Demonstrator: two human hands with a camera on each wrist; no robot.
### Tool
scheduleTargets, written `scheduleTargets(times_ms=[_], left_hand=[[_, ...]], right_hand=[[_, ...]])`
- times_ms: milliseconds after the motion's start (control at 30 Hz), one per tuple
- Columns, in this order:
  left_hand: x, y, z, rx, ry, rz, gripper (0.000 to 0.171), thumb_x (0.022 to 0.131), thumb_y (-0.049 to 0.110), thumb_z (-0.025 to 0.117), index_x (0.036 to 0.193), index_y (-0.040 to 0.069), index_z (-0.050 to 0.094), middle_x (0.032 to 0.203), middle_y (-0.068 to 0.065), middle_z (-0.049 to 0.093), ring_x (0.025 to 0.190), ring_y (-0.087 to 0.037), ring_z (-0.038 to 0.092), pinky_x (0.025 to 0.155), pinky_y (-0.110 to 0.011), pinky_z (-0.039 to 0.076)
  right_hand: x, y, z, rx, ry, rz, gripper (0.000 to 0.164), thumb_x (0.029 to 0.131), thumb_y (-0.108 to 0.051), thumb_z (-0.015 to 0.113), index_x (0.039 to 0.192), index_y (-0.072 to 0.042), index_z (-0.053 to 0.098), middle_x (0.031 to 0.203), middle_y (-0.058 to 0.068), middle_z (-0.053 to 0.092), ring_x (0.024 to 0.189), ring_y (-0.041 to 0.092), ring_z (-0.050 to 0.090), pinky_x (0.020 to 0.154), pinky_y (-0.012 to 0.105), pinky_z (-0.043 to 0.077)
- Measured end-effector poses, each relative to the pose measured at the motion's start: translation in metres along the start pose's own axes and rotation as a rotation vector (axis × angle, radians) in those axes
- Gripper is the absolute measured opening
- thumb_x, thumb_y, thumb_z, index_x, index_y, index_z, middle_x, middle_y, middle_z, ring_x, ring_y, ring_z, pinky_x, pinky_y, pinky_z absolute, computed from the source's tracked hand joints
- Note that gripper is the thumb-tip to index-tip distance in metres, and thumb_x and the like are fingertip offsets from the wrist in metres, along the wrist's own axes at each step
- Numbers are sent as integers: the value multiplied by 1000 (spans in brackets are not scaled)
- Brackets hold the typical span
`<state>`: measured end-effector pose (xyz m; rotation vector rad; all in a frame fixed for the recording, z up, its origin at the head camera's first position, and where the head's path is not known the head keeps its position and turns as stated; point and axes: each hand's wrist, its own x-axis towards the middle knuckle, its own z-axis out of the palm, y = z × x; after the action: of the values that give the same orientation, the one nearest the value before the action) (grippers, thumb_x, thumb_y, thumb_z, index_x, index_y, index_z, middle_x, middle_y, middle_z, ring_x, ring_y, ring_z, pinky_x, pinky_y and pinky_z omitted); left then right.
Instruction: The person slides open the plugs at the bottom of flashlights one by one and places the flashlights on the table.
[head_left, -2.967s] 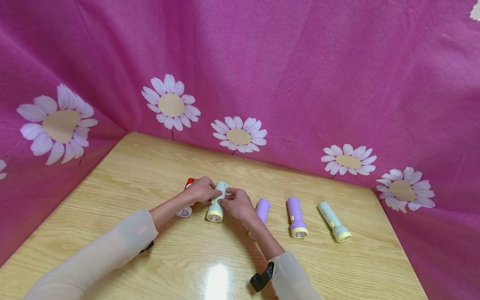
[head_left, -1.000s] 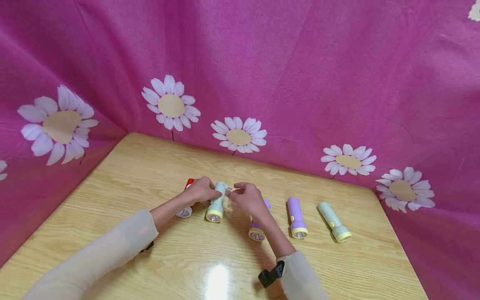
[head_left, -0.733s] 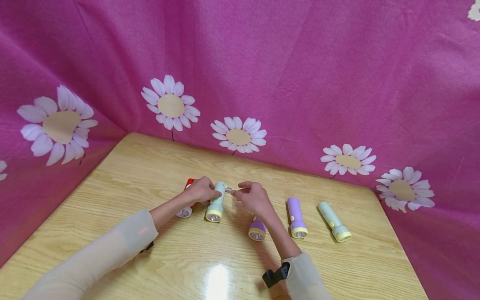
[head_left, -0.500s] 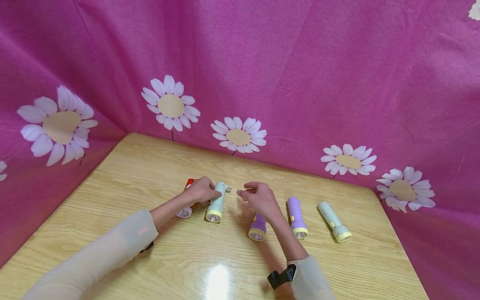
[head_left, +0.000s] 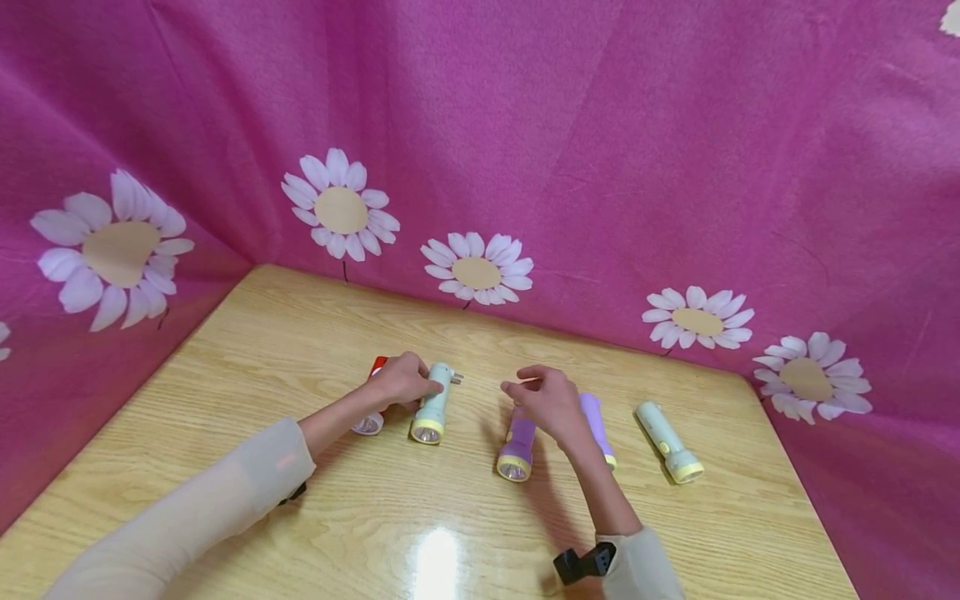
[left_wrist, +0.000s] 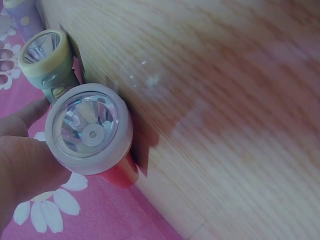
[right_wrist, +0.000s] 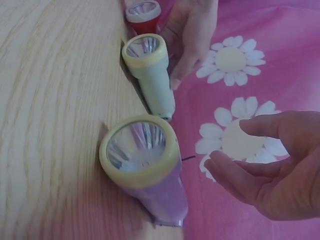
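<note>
My left hand (head_left: 403, 379) holds a mint-green flashlight (head_left: 433, 410) with a yellow rim, its thumb lying on the barrel. Two metal plug prongs (head_left: 457, 378) stick out near the flashlight's tail. A red flashlight (head_left: 379, 364) with a white rim lies beside that hand, partly hidden by it. In the left wrist view the red flashlight's lens (left_wrist: 90, 127) is close to the camera. My right hand (head_left: 551, 404) hovers with nothing in it, fingers loosely bent, over the tail of a purple flashlight (head_left: 517, 442). The right wrist view shows its thumb and fingers apart.
A second purple flashlight (head_left: 595, 421), partly behind the right wrist, and another mint flashlight (head_left: 663, 435) lie to the right on the wooden table (head_left: 337, 517). Pink cloth (head_left: 585, 167) printed with daisies closes off the back and sides.
The right hand has left the mint flashlight and moved right, over the purple ones. The plug prongs now stand out from the mint flashlight. The left hand has stayed in place.
</note>
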<state>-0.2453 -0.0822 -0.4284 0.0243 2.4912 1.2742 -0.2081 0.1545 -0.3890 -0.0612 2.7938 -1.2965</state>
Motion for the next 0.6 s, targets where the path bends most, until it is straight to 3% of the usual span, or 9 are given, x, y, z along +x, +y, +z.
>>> scheduleTargets(times_ms=[333,600], left_hand=[[-1,1,-1,15,-2,-7,42,93,16,71,123,-12,61,111,-21,66,85,-21,69,65,-27,60],[0,1,0,12,0,-14,42,94,16,71,124,-11,61,112,-21,65,82,-20,69,65,-27,59]], right_hand=[[-1,8,-11,-100,77,-3,51,87,-33,76,121,3,65,103,16,72,88,26,71,75,39,58],[-1,17,-12,-198,111,1,46,84,-33,78,109,5,68,95,13,71,85,26,68,74,41,56]])
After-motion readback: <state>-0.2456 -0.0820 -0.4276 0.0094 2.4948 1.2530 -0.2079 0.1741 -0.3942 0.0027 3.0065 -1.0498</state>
